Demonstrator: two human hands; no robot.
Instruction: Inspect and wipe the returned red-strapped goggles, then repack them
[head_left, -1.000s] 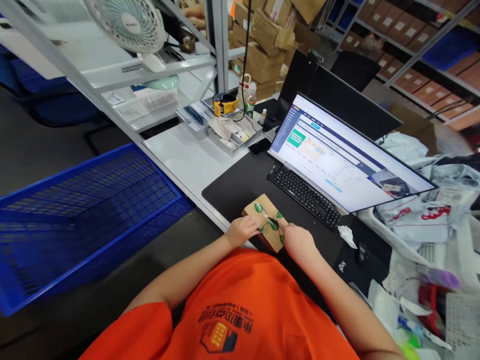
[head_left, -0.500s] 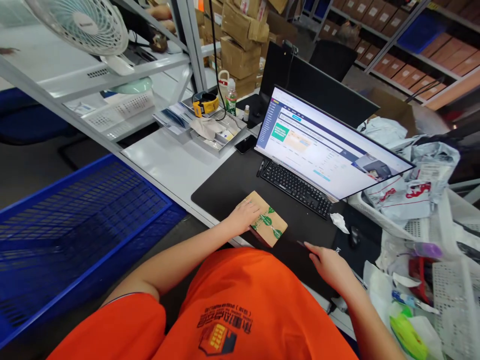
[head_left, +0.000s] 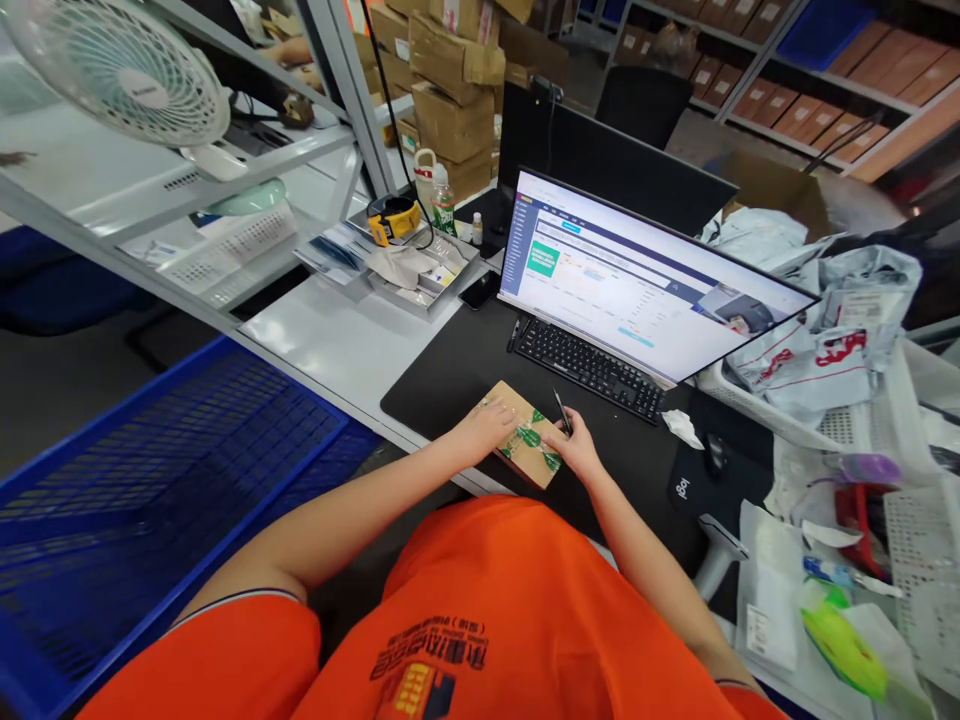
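A small brown cardboard box (head_left: 534,462) with green printed tape lies on the black desk mat (head_left: 442,375), close to the desk's front edge. My left hand (head_left: 486,430) rests on the box's left part, fingers stretched out over its top. At the opposite side, my right hand (head_left: 577,443) is closed around a slim black pen-like tool (head_left: 560,405), whose thin end points up and away from me. The fingertips of that hand touch or nearly touch the taped right side of the box. Whether the tool is a pen or a knife cannot be made out.
Beyond the box are a black keyboard (head_left: 589,368) and a lit monitor (head_left: 600,270). A crumpled tissue (head_left: 682,428), a mouse (head_left: 716,457) and a grey handheld scanner (head_left: 718,555) lie to the right. A blue crate (head_left: 172,480) stands left, below the desk.
My right hand has swung left and up with the dark tool, from over the mat to the box's right side. The scanner has come into view. My left hand stays on the box.
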